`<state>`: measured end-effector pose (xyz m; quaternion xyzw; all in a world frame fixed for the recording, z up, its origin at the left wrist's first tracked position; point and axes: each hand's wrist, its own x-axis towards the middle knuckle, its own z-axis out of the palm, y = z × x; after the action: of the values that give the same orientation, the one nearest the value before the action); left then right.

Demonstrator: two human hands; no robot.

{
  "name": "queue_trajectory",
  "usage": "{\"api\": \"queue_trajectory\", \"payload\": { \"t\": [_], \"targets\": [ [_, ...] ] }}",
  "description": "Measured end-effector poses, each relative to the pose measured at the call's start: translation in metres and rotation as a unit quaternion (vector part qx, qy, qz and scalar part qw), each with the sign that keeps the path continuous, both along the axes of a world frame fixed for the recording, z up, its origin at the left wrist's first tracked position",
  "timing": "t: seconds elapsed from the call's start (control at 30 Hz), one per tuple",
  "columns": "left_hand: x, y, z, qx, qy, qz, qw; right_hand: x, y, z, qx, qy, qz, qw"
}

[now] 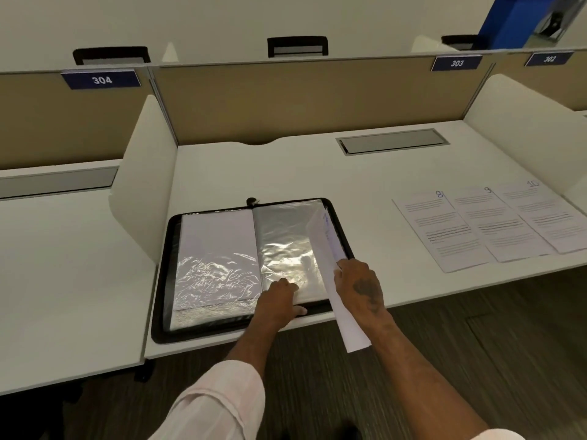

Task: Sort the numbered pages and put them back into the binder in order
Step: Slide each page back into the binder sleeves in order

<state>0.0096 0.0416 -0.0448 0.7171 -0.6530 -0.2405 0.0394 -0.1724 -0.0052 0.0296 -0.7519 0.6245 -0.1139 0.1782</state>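
Observation:
A black binder (160, 274) lies open on the white desk, its shiny plastic sleeves showing. The left sleeve (216, 249) holds a white sheet. My left hand (279, 296) pinches the bottom edge of the right sleeve (286, 242). My right hand (359, 284) grips a white page (324, 246) marked with a blue number, held tilted over the binder's right edge, its lower end hanging past the desk front. Three pages numbered 8 (441, 230), 9 (502, 223) and 10 (552, 214) lie overlapping on the desk to the right.
A beige partition (317, 96) closes the back of the desk, and white side dividers (143, 185) stand left and right. A grey cable hatch (392, 141) sits at the back right. A neighbouring desk (63, 265) lies left. Chair backs show behind the partition.

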Motion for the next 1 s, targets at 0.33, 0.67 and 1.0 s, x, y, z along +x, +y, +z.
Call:
{"api": "queue_trajectory", "payload": {
  "t": [0.33, 0.67, 1.0],
  "targets": [
    [-0.002, -0.011, 0.001, -0.055, -0.164, -0.076, 0.982, -0.005, 0.0, -0.001, -0.02, 0.014, 0.032, 0.999],
    [0.007, -0.023, 0.002, -0.055, 0.004, 0.086, 0.995, -0.013, -0.003, 0.004, -0.072, 0.002, 0.003, 0.997],
    [0.022, -0.031, -0.009, 0.009, 0.144, 0.101, 0.984, -0.02, 0.004, -0.002, -0.088, -0.021, -0.016, 0.996]
  ]
}}
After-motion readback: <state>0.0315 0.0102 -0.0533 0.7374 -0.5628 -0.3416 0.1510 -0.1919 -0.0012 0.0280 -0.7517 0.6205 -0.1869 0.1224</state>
